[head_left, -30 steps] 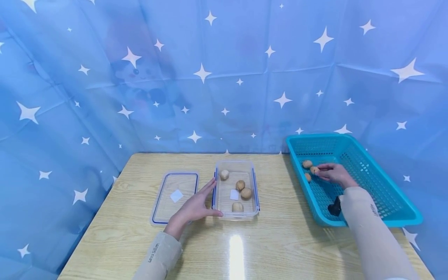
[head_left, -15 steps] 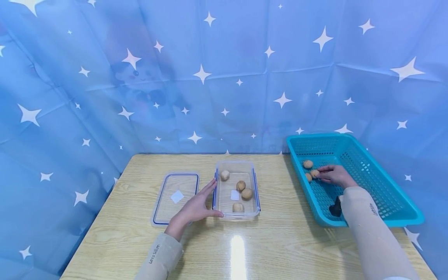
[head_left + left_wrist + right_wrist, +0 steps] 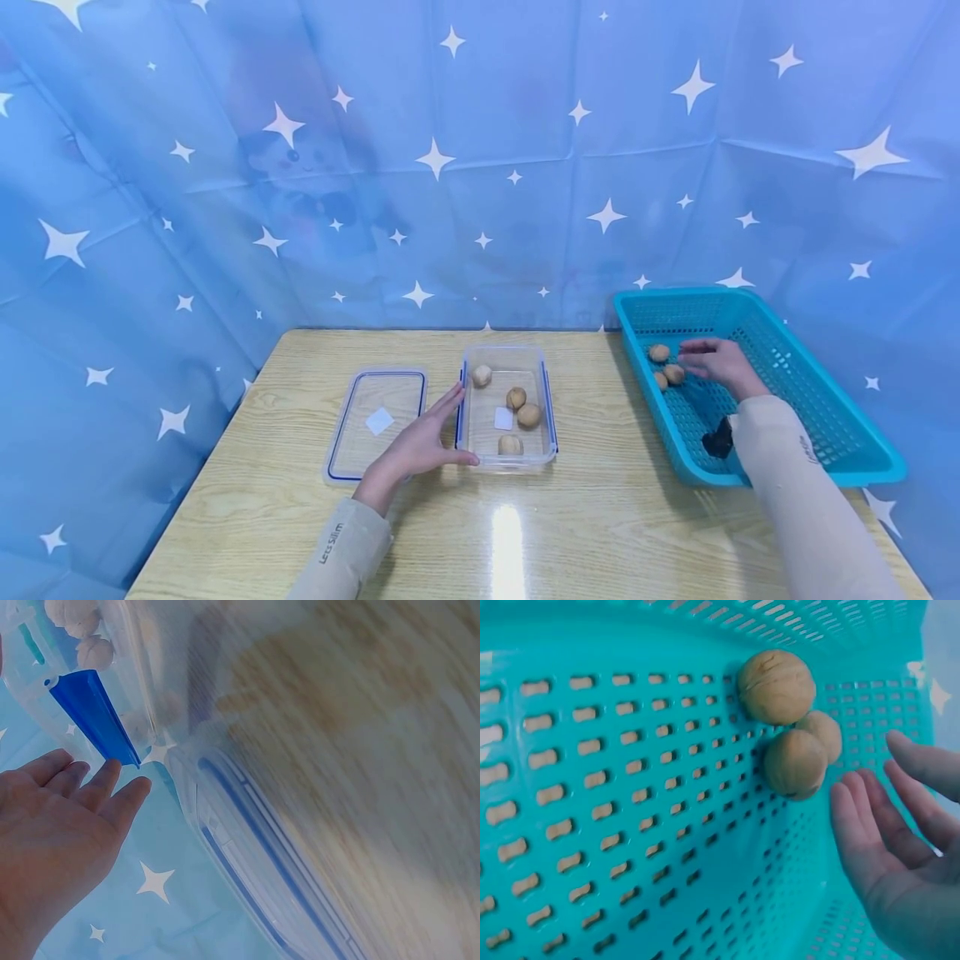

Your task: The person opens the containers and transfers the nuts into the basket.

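Observation:
My left hand (image 3: 420, 442) rests along the left side of a clear plastic box (image 3: 517, 459), its fingers stretched and thumb at the near corner. In the left wrist view, those fingertips lie by the box's blue latch (image 3: 96, 716). Several walnuts (image 3: 528, 415) and a small white square (image 3: 502, 417) lie inside. My right hand (image 3: 722, 367) is inside the turquoise basket (image 3: 675, 446), fingers spread and holding nothing. Three walnuts (image 3: 777, 687) sit grouped at one end of that basket, a small gap from my right fingertips (image 3: 841, 796).
The box's blue-edged lid (image 3: 362, 400) lies flat on the wooden table (image 3: 600, 533), left of the box and carrying a white square. Behind the table hangs a blue curtain (image 3: 517, 200) with white stars. The basket's raised rim surrounds my right hand.
My right hand, earlier touching one walnut in the basket, has come off it and sits slightly up from it. That walnut has shifted a little toward me. My left hand has stayed put.

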The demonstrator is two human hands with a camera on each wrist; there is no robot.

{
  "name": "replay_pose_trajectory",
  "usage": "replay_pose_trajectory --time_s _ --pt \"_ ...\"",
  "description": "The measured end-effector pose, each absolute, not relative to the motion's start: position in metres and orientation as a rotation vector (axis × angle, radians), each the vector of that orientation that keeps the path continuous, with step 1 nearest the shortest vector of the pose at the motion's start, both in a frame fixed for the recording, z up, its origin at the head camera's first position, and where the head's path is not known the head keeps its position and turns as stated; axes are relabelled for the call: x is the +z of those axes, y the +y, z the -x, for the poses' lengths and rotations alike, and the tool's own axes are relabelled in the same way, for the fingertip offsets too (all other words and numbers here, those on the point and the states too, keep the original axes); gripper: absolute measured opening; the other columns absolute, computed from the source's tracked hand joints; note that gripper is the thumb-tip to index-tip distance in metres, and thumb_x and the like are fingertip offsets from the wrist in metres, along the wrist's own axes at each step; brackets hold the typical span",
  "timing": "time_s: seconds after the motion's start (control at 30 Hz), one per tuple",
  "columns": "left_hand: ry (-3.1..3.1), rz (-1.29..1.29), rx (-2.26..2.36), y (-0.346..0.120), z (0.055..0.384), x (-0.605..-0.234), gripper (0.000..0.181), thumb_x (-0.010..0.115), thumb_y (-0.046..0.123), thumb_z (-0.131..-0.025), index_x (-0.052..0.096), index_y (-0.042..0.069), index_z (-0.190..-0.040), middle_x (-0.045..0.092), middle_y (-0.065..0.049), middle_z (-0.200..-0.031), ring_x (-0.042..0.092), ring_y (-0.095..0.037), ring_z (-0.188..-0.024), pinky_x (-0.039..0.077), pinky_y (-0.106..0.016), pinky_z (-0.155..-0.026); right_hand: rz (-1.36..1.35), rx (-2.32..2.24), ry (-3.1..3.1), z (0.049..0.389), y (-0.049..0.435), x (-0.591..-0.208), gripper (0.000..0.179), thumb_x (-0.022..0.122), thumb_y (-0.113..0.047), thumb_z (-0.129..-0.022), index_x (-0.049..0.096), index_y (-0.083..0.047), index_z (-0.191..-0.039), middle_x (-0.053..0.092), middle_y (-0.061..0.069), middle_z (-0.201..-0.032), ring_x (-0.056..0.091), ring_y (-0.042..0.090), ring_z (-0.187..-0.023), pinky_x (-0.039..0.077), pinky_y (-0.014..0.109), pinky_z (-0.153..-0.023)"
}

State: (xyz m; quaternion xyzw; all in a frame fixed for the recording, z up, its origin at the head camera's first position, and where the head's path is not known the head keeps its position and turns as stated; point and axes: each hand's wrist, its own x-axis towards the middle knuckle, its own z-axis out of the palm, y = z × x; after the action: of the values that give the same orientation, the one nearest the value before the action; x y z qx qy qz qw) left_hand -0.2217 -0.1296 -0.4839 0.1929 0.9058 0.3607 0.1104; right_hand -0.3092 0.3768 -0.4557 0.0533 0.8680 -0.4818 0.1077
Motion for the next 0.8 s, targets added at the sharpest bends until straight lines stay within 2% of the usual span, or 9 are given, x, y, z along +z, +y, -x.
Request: replay_pose_trajectory --time_s 0.1,0.17,0.2,0.33,0.43,0.8 --pt "2.659 -0.565 1.064 -0.129 0.221 -0.484 0.112 0.086 0.044 -0.074 0.021 0.017 -0.16 0.012 -0.003 -0.169 0.022 -0.037 -0.153 0.031 -0.059 -0.12 -0.146 -1.456 2.551 0.31 0.374 -0.452 0.061 0.052 -0.03 -0.104 0.035 0.007 -0.149 0.04 0.03 -0.148 0.057 0.003 -0.103 0.053 0.04 -0.105" --pt "2.658 -0.562 1.066 -0.129 0.221 -0.484 0.112 0.086 0.044 -0.074 0.021 0.016 -0.16 0.012 -0.003 -0.169 0.022 -0.037 -0.153 0.031 -0.059 -0.12 -0.139 -1.476 2.55 0.309 0.37 -0.447 0.061 0.051 -0.031 -0.104 0.035 0.006 -0.15 0.04 0.029 -0.149 0.057 -0.001 -0.102 0.054 0.036 -0.104" --pt "2.658 -0.562 1.064 -0.129 0.221 -0.484 0.112 0.086 0.044 -0.074 0.021 0.016 -0.16 0.012 -0.003 -0.169 0.022 -0.036 -0.153 0.031 -0.059 -0.12 -0.118 -1.471 2.555 0.309 0.368 -0.445 0.062 0.049 -0.031 -0.105 0.032 0.006 -0.151 0.036 0.03 -0.151 0.055 -0.005 -0.101 0.054 0.034 -0.105" --pt "2.657 -0.557 1.058 -0.129 0.221 -0.485 0.112 0.086 0.045 -0.074 0.02 0.017 -0.16 0.012 -0.003 -0.17 0.021 -0.036 -0.153 0.03 -0.058 -0.12 -0.107 -1.5 2.566 0.308 0.36 -0.437 0.062 0.049 -0.033 -0.105 0.033 0.003 -0.152 0.036 0.028 -0.153 0.053 -0.016 -0.093 0.056 0.017 -0.092" --pt "2.66 -0.554 1.051 -0.129 0.222 -0.485 0.112 0.085 0.045 -0.074 0.019 0.017 -0.161 0.012 -0.002 -0.17 0.022 -0.035 -0.153 0.03 -0.058 -0.12 -0.087 -1.515 2.577 0.309 0.355 -0.432 0.062 0.05 -0.035 -0.104 0.034 0.001 -0.152 0.037 0.026 -0.153 0.054 -0.016 -0.094 0.054 0.01 -0.087" --pt "2.651 -0.556 1.052 -0.13 0.221 -0.482 0.112 0.085 0.045 -0.074 0.02 0.014 -0.16 0.011 -0.001 -0.17 0.02 -0.035 -0.154 0.029 -0.058 -0.121 0.028 -1.569 2.615 0.309 0.331 -0.414 0.061 0.054 -0.034 -0.103 0.038 0.002 -0.149 0.041 0.024 -0.149 0.057 -0.015 -0.095 0.053 0.007 -0.084"
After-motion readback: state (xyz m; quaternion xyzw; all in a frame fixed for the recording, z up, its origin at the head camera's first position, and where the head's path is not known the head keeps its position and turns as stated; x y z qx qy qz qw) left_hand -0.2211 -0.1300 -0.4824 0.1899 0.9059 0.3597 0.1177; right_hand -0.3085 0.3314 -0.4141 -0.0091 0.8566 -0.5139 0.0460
